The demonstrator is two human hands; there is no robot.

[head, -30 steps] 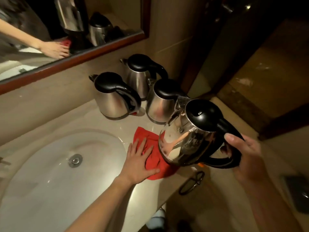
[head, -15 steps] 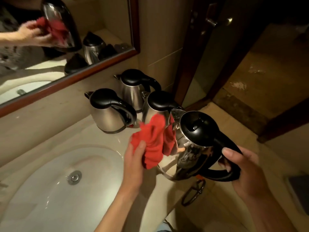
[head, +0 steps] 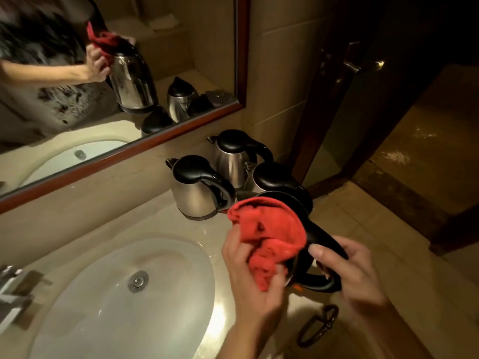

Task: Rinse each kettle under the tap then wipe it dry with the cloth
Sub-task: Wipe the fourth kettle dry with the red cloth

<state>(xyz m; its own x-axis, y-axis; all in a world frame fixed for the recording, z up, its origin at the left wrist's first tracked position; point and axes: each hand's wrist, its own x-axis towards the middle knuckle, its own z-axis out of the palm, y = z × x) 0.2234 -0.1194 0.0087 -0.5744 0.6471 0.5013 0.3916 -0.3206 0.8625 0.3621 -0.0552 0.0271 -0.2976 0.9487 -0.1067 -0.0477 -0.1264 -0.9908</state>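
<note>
My right hand (head: pixel 355 273) grips the black handle of a steel kettle (head: pixel 321 239) held above the counter's right end. My left hand (head: pixel 248 275) holds a red cloth (head: pixel 269 229) bunched over the kettle's lid and side, hiding most of its body. Three more steel kettles with black lids stand on the counter behind: one on the left (head: pixel 197 190), one at the back (head: pixel 233 156), one just behind the held kettle (head: pixel 272 177). The tap (head: pixel 13 288) shows at the left edge.
A white oval sink (head: pixel 124 294) with a metal drain fills the counter's left. A framed mirror (head: pixel 129 73) runs along the wall. A dark ring (head: pixel 317 325) hangs below the counter edge. A dark door (head: pixel 350 99) and tiled floor lie to the right.
My left hand lifted the red cloth off the counter and brought it up onto the kettle, now over its lid. The kettle stayed in my right hand, drawn slightly closer.
</note>
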